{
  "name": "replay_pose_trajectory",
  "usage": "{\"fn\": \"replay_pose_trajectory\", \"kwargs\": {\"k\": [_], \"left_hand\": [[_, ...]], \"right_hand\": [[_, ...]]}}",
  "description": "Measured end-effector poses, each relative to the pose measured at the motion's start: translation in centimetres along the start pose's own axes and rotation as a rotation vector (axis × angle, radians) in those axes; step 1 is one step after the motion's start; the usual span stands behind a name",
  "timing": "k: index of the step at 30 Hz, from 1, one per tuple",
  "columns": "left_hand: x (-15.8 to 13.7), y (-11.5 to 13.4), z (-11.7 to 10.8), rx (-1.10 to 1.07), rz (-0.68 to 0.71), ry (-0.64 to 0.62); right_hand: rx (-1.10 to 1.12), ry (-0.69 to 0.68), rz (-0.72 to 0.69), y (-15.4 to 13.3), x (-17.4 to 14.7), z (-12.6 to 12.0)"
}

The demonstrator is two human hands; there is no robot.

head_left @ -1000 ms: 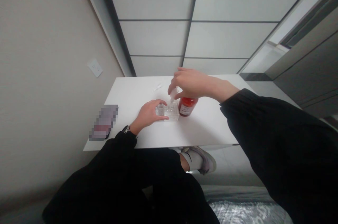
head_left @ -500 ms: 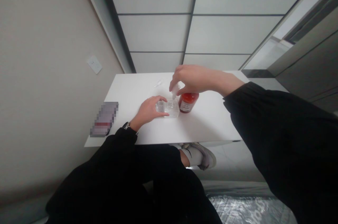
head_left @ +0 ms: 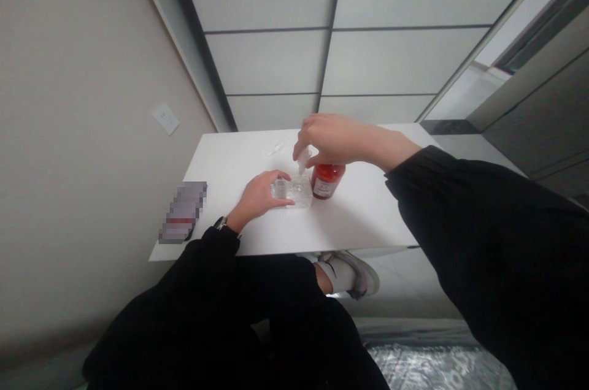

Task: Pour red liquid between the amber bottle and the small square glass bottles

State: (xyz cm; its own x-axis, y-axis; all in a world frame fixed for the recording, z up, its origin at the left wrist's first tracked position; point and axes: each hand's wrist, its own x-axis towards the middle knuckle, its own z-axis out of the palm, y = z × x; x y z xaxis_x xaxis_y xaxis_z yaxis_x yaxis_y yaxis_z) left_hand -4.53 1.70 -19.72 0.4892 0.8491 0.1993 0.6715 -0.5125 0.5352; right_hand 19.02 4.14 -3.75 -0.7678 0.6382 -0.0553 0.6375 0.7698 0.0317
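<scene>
My left hand (head_left: pixel 261 195) rests on the white table with thumb and fingers around the left part of a clear plastic box (head_left: pixel 301 192). Small clear pieces seem to be inside, too faint to name. Above the box's back edge, my right hand (head_left: pixel 329 137) pinches a small translucent white bottle (head_left: pixel 304 160), its narrow end pointing down. The fingers hide part of it. A red bottle with a pale label (head_left: pixel 326 186) stands against or close to the box's right side, its top hidden beneath my right hand.
A blurred-out phone-like object (head_left: pixel 184 212) lies at the table's left end. Behind the box is a small clear piece (head_left: pixel 275 149). The white table (head_left: pixel 381 212) meets a panelled sliding door (head_left: pixel 377 62) at the back and a wall (head_left: pixel 92 132) on the left.
The view has tilted slightly, so everything sits a little lower. Both hands keep their hold, with no clear movement relative to the box.
</scene>
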Motion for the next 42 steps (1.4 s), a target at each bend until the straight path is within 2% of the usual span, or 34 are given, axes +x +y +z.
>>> {"fn": "replay_pose_trajectory", "kwargs": {"k": [18,26,34,42], "left_hand": [[0.14,0.13,0.0,0.0,0.014,0.014],[0.31,0.07,0.07,-0.009,0.068,0.023],[0.34,0.15,0.04,-0.024,0.139,0.008],[0.41,0.23,0.05,-0.023,0.14,0.005]], "right_hand": [[0.009,-0.016,0.035,0.03,-0.2,0.0],[-0.059,-0.002,-0.045,0.44,-0.07,0.33],[-0.074,-0.009,-0.03,0.6,-0.06,0.29],[-0.039,-0.005,-0.02,0.44,-0.03,0.2]]}}
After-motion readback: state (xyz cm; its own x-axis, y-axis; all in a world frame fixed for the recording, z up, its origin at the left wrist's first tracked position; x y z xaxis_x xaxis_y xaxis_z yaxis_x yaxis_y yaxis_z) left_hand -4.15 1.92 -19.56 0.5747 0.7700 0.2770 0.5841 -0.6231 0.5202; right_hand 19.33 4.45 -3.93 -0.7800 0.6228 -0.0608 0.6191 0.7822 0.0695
